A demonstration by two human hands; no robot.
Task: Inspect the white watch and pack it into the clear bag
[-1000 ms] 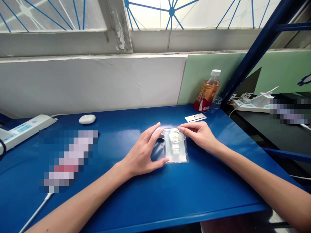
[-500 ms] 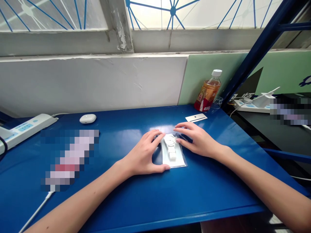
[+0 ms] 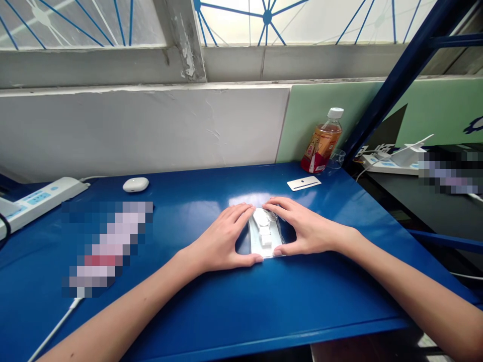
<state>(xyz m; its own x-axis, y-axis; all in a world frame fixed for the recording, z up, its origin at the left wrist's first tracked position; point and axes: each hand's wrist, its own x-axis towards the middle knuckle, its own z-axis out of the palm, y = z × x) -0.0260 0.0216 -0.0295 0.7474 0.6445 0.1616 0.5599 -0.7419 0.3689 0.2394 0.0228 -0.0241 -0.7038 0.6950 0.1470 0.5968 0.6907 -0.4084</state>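
Note:
A clear plastic pouch (image 3: 264, 235) with a white watch inside lies flat on the blue table (image 3: 234, 296), near its middle. My left hand (image 3: 222, 240) arches over the pouch's left edge, thumb at the near corner and fingertips at the far end. My right hand (image 3: 304, 230) mirrors it on the right edge, thumb and fingers pressing the pouch inward. Both hands grip the pouch from its two sides.
A bottle of amber drink (image 3: 321, 143) stands at the back right beside a small clear cup (image 3: 337, 158). A white card (image 3: 304, 183) lies behind my hands. A white earbud case (image 3: 135, 184) and a power strip (image 3: 35, 201) lie at the back left.
My right hand has come down from the pouch's far corner to its right edge. The pouch has shifted a little toward me and now sits squeezed between both hands.

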